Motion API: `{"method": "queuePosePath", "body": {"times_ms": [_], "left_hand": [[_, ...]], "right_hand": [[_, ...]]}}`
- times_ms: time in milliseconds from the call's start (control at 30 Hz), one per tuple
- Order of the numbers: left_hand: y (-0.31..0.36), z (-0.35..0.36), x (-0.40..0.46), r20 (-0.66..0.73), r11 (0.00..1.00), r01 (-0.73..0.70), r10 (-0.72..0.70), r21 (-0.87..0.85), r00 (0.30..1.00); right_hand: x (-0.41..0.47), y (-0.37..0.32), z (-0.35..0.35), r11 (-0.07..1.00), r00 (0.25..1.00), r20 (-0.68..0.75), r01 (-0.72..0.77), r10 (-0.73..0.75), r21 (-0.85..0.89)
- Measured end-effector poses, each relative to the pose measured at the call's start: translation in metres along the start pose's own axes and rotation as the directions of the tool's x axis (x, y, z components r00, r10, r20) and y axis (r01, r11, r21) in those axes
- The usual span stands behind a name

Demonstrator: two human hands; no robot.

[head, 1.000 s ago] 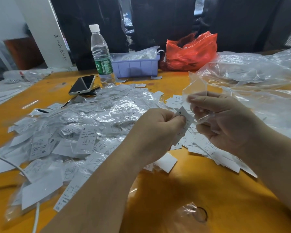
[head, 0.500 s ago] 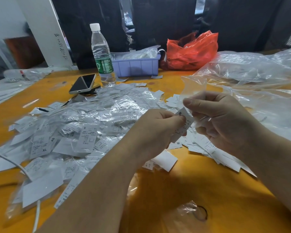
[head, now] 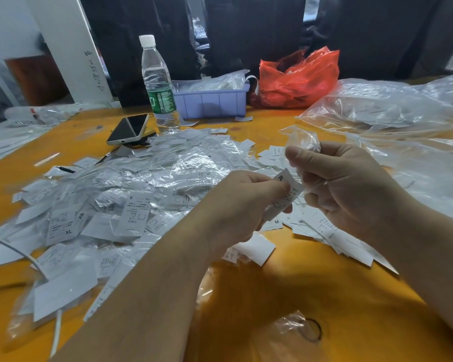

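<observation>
Both forearms bare, converging over the worktop. Left hand (head: pixel 246 205): fingers curled, thumb and forefinger pinching. Right hand (head: pixel 348 189) just beside it, slightly higher, fingers curled, pinching.

One of most things, and a heap past counting.
I have two hands at work: my left hand (head: pixel 246 202) pinches one size label (head: pixel 285 194), my right hand (head: pixel 345 189) holds one small clear sleeve (head: pixel 302 142). On the orange table (head: pixel 324 283) I count one water bottle (head: pixel 158 84), one phone (head: pixel 128 128), one lilac plastic bin (head: pixel 212 103), one red plastic bag (head: pixel 298 79), one white cable (head: pixel 16 250) and one black elastic ring (head: pixel 311 333). The pile of labels (head: pixel 131 205) runs far past counting, and the big clear bags (head: pixel 390 108) overlap, so I cannot tell their number.
</observation>
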State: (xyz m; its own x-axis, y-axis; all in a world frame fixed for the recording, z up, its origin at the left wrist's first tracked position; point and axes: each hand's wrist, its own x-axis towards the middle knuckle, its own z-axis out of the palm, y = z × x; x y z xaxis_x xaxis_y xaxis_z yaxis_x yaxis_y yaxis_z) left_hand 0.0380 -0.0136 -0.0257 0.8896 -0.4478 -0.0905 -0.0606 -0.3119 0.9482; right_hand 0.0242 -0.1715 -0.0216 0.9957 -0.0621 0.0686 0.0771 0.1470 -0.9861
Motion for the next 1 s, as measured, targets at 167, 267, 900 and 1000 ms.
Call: {"method": "queuePosePath", "body": {"times_ms": [167,267,900,1000], "left_hand": [[0.0008,-0.0009,0.0002,-0.005,1.0,0.004,-0.004,-0.027,1.0],[0.0007,-0.0017,0.0001,-0.013,0.999,0.003,-0.003,-0.035,1.0],[-0.0045,-0.0022,0.0034,-0.011,0.999,-0.01,0.01,-0.044,1.0],[-0.0038,-0.0011,0.0032,0.013,0.999,0.011,-0.011,-0.042,1.0]], "right_hand": [[-0.0012,-0.0008,-0.0001,1.0,0.999,0.031,-0.012,0.012,-0.013],[-0.0011,-0.0001,-0.0002,0.998,0.998,0.061,-0.029,0.032,-0.061],[0.0038,0.0,-0.0051,0.995,0.992,0.083,-0.095,0.095,-0.003],[0.0038,0.0008,-0.0069,0.996,0.992,0.083,-0.093,0.091,0.018]]}}
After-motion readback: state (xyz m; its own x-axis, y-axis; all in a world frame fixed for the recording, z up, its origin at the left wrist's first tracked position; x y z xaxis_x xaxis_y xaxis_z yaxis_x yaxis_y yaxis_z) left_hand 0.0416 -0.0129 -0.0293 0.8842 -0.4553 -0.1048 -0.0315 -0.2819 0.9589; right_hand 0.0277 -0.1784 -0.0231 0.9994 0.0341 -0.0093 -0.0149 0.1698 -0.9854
